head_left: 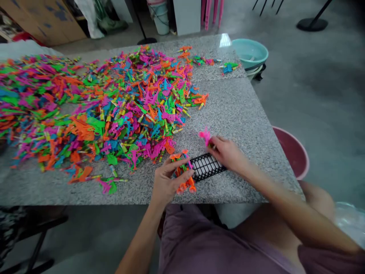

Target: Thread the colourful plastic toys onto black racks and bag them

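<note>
A narrow black plastic rack (pixel 207 166) with a net-like pattern lies on the granite table in front of me. My left hand (pixel 168 179) is at the rack's left end, thumb and fingers closed around a row of orange suction-cup darts (pixel 190 184), with a purple one among them. Just above the rack's right end, my right hand (pixel 228 151) pinches a bright pink plastic piece (pixel 204 135). That piece is blurred, and my fingers cover part of it. To the left spreads a large heap of small pink, green, orange and blue plastic toys (pixel 154 99), several shaped like toy pistols.
The granite table (pixel 236 102) ends close to my lap. Stray toys (pixel 229 67) lie near its far right corner. Past the right edge stand a turquoise basin (pixel 251 51) and a dark pink basin (pixel 293 152). A bucket (pixel 160 17) stands on the floor behind.
</note>
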